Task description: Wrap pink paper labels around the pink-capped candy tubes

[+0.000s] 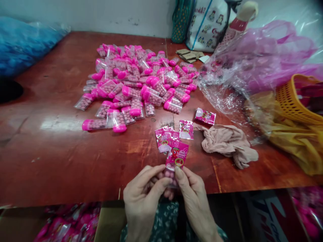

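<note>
Near the table's front edge, my left hand [145, 191] and my right hand [193, 188] are both closed on one small clear candy container [170, 173] filled with pink balls. A shiny pink printed sleeve [178, 154] covers its far end, and my right thumb presses near the sleeve's edge. The cap is not visible. Just beyond lie flat pink printed sleeves [165, 137] and a single one [186, 129] to their right. A small stack of the same sleeves [205, 116] sits farther right.
A large heap of pink-capped candy containers [136, 77] covers the table's middle. To the right are a crumpled beige cloth [228, 143], clear and pink plastic bags [262, 57] and a yellow basket [290, 97]. A blue bag [22, 43] lies at the left. Pink packs [68, 225] fill a box below the edge.
</note>
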Motion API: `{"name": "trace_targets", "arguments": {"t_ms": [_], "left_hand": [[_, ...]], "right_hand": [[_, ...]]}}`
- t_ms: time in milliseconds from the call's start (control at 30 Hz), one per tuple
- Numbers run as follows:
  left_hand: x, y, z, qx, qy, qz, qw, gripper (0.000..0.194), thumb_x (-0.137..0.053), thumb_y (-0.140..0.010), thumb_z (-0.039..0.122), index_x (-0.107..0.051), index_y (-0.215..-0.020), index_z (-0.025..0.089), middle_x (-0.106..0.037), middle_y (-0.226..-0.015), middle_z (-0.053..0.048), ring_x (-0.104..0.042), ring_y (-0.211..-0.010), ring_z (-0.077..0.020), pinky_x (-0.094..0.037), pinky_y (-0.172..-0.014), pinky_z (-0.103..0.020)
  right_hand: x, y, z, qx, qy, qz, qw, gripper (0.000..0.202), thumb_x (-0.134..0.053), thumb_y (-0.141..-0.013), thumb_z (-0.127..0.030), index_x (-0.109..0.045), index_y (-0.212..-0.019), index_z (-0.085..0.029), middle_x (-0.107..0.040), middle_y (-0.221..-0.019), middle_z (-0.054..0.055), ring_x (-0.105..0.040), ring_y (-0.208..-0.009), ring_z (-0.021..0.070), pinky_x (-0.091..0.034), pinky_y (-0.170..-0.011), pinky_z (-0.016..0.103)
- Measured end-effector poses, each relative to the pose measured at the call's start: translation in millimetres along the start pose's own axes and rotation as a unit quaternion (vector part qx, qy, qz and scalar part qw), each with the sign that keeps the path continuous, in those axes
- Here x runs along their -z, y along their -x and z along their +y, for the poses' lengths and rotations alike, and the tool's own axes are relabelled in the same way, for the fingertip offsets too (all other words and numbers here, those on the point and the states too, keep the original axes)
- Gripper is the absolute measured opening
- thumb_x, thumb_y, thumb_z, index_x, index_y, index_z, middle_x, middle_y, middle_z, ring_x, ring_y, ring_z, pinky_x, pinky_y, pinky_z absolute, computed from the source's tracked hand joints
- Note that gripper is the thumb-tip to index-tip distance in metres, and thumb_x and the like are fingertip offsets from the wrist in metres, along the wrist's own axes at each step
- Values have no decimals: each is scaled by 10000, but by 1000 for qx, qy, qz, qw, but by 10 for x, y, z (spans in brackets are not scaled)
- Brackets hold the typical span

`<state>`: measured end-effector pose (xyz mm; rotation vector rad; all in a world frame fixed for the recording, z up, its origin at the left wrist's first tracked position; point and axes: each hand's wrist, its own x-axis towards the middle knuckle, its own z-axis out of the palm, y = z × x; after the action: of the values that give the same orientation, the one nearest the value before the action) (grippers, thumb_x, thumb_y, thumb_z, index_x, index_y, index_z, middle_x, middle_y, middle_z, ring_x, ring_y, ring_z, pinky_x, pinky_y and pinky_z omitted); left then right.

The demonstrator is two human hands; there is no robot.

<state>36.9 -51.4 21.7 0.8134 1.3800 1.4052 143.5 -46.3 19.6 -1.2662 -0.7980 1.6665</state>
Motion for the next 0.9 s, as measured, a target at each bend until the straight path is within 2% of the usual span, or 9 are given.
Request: {"name": "trace_targets", "arguments": {"t_ms": [133,333,400,500,567,633,733,800,900], "left_hand": [[-21,-82,5,80,96,-15,992,109,-695,-663,142,-718,-757,193,-568,-637,30,-481,-399,-50,-388,-315,-141],[9,-103,35,117,114,-28,986,77,-679,-680,149,-694,-749,180,-562,-679,26,-424,-339,-39,-364,-262,-162],[31,-103,59,68,68,-39,995,115,-655,-711,135,-701,-792,203,-586,-693,20,-472,-359,-58,-382,-279,-170],[125,-144,81,-90,-88,-96,987,229,-611,-747,70,-717,-873,229,-658,-765,-11,-613,-551,-119,-500,-471,-201],[228,-199,84,-207,-184,-158,948,309,-570,-766,21,-704,-949,231,-690,-841,-34,-648,-733,-156,-524,-647,-237],[335,-265,92,-309,-261,-212,890,353,-552,-777,17,-658,-1059,200,-693,-933,-77,-639,-841,-185,-511,-745,-278],[436,-362,157,-430,-388,-269,770,304,-512,-816,88,-611,-1103,109,-676,-974,-160,-622,-889,-241,-493,-776,-337],[446,-414,237,-473,-439,-308,699,278,-414,-859,127,-619,-1045,100,-678,-899,-158,-626,-821,-248,-499,-708,-338],[405,-458,365,-457,-470,-377,654,288,-358,-869,162,-629,-963,139,-653,-793,-119,-605,-718,-230,-493,-630,-327]], "right_hand": [[-44,55,91,40,93,-13,995,286,-482,-882,-397,-619,-951,-156,-546,-552,-30,-500,-472,85,-414,-468,189],[-54,84,113,5,109,-22,994,325,-528,-836,-448,-601,-965,-159,-590,-682,20,-555,-594,130,-458,-542,228],[-30,78,52,-22,99,-50,994,308,-504,-852,-448,-589,-928,-162,-568,-654,1,-535,-540,110,-437,-508,216],[24,78,-64,-60,82,-111,989,293,-448,-888,-434,-553,-941,-166,-558,-620,-23,-502,-449,80,-387,-434,190],[57,86,-134,-81,80,-141,983,302,-425,-898,-436,-536,-974,-165,-567,-619,-23,-503,-422,75,-368,-404,178],[82,99,-183,-100,98,-149,979,318,-420,-896,-447,-536,-983,-164,-573,-626,-20,-513,-421,76,-372,-398,175],[110,123,-205,-107,153,-134,973,329,-398,-900,-461,-551,-957,-175,-579,-655,-14,-519,-440,76,-405,-428,180],[129,138,-193,-101,180,-133,969,338,-381,-903,-468,-559,-934,-183,-581,-666,-10,-530,-459,81,-425,-445,181],[150,153,-179,-92,201,-134,966,338,-379,-900,-475,-555,-889,-186,-569,-643,-16,-540,-470,87,-436,-446,177]]}}
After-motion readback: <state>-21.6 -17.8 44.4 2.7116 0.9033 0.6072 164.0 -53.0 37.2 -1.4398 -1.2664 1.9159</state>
